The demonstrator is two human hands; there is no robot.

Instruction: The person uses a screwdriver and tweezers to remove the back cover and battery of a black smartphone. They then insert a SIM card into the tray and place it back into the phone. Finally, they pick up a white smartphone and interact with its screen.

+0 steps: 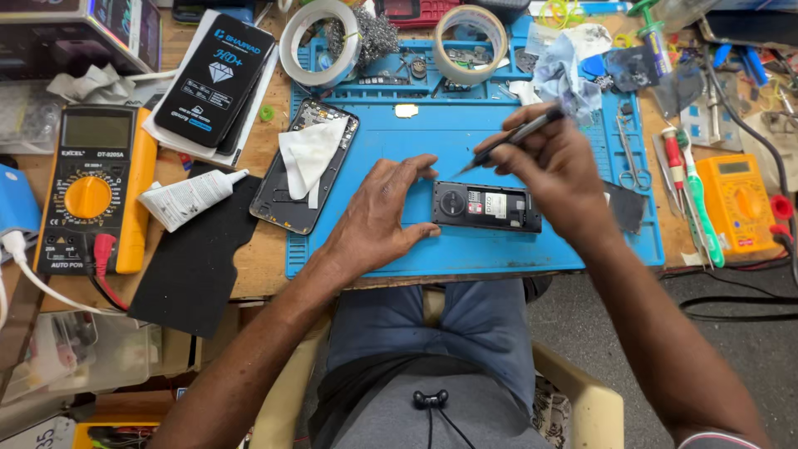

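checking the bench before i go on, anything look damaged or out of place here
The small phone under the left hand lies open, back cover off. A larger phone lies askew off the blue mat edge, white tissue on it.

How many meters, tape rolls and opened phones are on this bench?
Yellow multimeters: 2, one far left, one far right
Tape rolls: 2, and
Opened phones: 2, small dark one under the hands, larger one holding white tissue
Total: 6

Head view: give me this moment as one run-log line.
left hand: steadies small black phone, back open | right hand: holds dark screwdriver, tip just above phone | surface: blue mat
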